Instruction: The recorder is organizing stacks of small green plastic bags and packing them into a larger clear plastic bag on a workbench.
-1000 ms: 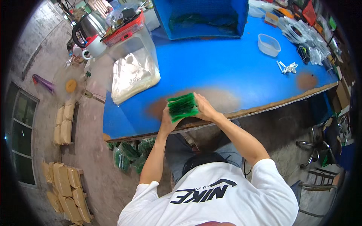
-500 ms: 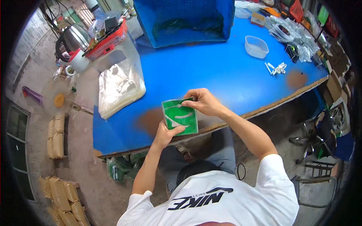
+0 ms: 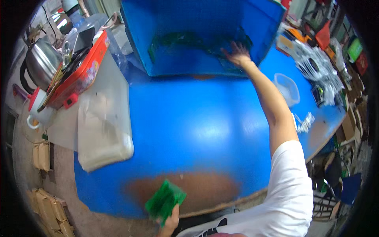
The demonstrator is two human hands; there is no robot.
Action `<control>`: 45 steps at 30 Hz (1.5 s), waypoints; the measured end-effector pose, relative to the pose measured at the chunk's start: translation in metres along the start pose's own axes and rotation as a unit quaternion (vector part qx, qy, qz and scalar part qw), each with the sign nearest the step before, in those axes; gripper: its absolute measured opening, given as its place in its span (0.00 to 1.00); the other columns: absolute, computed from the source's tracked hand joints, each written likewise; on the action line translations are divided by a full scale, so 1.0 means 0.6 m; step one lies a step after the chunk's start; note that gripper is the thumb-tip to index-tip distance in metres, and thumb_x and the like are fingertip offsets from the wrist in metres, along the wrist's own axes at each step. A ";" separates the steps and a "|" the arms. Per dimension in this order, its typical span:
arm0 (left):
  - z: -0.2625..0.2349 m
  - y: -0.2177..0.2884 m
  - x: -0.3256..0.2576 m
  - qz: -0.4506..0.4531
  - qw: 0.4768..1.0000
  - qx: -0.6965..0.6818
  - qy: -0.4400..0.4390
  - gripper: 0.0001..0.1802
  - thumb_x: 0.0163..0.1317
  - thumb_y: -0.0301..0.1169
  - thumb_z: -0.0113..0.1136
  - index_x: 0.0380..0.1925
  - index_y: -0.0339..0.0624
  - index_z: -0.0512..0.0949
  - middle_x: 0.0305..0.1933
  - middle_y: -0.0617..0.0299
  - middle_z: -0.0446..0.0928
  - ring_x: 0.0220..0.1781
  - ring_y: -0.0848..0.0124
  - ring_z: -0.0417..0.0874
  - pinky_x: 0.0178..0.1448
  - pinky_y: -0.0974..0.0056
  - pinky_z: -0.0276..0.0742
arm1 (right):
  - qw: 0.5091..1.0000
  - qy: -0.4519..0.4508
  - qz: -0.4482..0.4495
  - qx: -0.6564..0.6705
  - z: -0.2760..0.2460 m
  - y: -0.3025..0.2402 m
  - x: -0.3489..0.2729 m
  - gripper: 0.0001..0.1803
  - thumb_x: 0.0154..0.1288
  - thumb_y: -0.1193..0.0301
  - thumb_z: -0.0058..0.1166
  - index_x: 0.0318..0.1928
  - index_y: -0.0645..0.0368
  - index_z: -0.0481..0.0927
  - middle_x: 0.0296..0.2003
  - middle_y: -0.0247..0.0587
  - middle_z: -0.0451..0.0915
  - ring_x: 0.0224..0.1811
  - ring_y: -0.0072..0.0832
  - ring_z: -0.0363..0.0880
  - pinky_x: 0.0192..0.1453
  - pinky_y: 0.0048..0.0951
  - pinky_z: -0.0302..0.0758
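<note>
At the table's near edge, my left hand [image 3: 170, 222] grips a flat green packet [image 3: 166, 199], which is blurred and tilted. My right arm stretches far forward, and my right hand [image 3: 239, 56] is inside the open mouth of a blue plastic crate [image 3: 138, 45]. Its fingers are spread, with nothing visibly held in them. Dark green items [image 3: 179, 38] lie inside the crate, some close to that hand; their shape is hard to make out in the shadow.
A stack of clear plastic bags [image 3: 104, 130] lies on the blue table [image 3: 185, 126] at left, below a red tray [image 3: 85, 73] of tools. A steel kettle [image 3: 43, 61] stands farther left. To the right are a clear tub [image 3: 287, 90], small white pieces [image 3: 306, 123] and bagged parts [image 3: 316, 65].
My right hand has let go of the green packet and reached forward into the crate. My left hand keeps the packet, now lower in view. The view has shifted toward the crate.
</note>
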State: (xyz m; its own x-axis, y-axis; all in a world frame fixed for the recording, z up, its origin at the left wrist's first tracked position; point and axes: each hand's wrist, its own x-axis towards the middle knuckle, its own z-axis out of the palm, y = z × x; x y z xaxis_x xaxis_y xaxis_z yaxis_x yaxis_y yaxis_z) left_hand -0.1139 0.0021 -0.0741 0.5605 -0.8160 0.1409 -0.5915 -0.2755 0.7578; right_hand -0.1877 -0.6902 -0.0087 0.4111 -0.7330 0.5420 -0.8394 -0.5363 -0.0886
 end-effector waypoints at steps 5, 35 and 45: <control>0.111 -0.085 0.012 -0.010 0.998 0.054 -0.009 0.20 0.59 0.28 0.70 0.50 0.34 0.78 0.52 0.51 0.81 0.54 0.57 0.81 0.59 0.54 0.73 | 0.997 -0.065 -0.027 -0.035 0.078 0.097 0.110 0.43 0.66 0.32 0.42 0.66 0.52 0.74 0.69 0.62 0.64 0.73 0.59 0.58 0.75 0.56 0.56; 0.010 0.042 0.050 -0.123 0.962 -0.227 0.084 0.25 0.59 0.30 0.71 0.54 0.35 0.75 0.54 0.50 0.78 0.56 0.58 0.80 0.61 0.52 0.72 | 0.945 0.219 -0.004 0.243 -0.142 -0.066 -0.246 0.54 0.47 0.49 0.75 0.67 0.69 0.65 0.67 0.63 0.65 0.72 0.55 0.60 0.72 0.51 0.61; 0.041 0.016 0.041 -0.022 0.978 -0.174 0.111 0.20 0.55 0.28 0.73 0.47 0.34 0.80 0.42 0.53 0.85 0.45 0.63 0.87 0.48 0.59 0.80 | 0.863 0.089 0.203 0.455 -0.096 0.271 -0.009 0.18 0.56 0.70 0.61 0.47 0.65 0.84 0.35 0.42 0.86 0.37 0.28 0.81 0.43 0.33 0.76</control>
State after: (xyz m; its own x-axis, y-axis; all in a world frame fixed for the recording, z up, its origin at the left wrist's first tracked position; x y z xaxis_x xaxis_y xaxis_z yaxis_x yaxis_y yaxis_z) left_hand -0.1200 -0.0331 -0.0791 0.7157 -0.6663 0.2094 -0.3532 -0.0866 0.9315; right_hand -0.3468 -0.7493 0.0218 0.0195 -0.9047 0.4256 -0.2419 -0.4173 -0.8760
